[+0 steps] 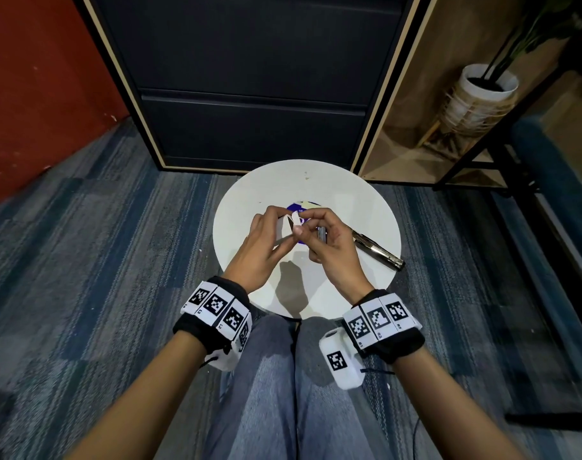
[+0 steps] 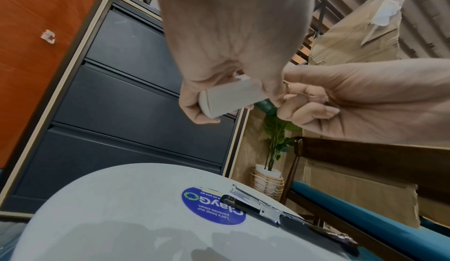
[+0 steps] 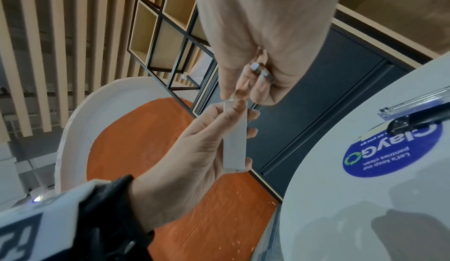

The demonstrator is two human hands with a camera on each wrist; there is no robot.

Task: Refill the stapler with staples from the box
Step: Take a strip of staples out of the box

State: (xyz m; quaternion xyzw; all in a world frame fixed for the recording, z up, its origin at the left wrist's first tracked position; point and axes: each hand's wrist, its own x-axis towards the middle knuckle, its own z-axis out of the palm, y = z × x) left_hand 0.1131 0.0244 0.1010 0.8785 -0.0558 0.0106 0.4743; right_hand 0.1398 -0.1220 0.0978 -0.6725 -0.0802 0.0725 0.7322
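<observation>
Both hands above the table's (image 1: 366, 295) middle, left grip (image 1: 264, 242) round the box (image 2: 233, 95), right grip (image 1: 329, 245) holding staples (image 3: 261, 70).

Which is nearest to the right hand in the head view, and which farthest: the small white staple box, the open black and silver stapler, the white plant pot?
From the right hand:
1. Small white staple box, at its fingertips, held by the left hand.
2. Open black and silver stapler, on the round white table, just right.
3. White plant pot, far upper right.

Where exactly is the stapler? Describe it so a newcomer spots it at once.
Start at the round white table. Beside its blue round sticker, right of both hands, lies the stapler, opened out flat. It is the only long black-and-chrome thing there; the white staple box is held above.
</observation>
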